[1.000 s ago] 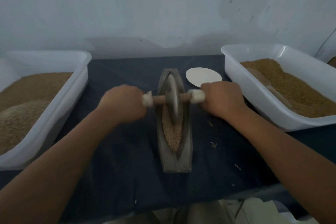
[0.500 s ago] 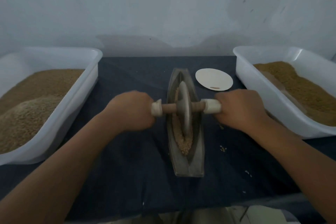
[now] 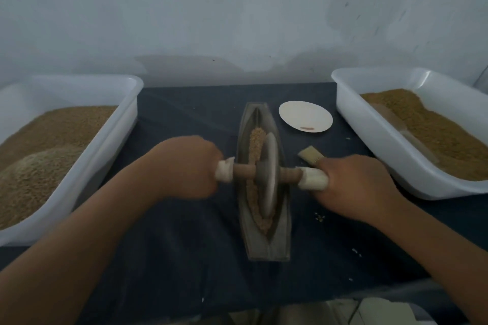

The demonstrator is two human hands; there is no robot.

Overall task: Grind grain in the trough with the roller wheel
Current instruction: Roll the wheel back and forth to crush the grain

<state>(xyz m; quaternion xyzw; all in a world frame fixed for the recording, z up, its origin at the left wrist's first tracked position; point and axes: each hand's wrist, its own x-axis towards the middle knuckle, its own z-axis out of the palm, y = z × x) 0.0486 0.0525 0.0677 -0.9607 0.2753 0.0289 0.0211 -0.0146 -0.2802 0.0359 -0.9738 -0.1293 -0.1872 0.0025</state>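
Mid-grind, your left hand (image 3: 190, 166) and right hand (image 3: 353, 185) each clasp 1 end of the grey disc roller wheel (image 3: 268, 179); roll it evenly along the boat-shaped grey trough (image 3: 266, 245) over the tan grain (image 3: 256, 140).

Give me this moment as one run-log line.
phase: grinding | left hand: grips left handle | right hand: grips right handle | roller wheel: in trough, near mid-length | grain: strip along groove

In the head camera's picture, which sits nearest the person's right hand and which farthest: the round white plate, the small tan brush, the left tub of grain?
1. Small tan brush, just beyond the right hand.
2. Round white plate, farther back, right of the trough.
3. Left tub, far across on the trough's other side.
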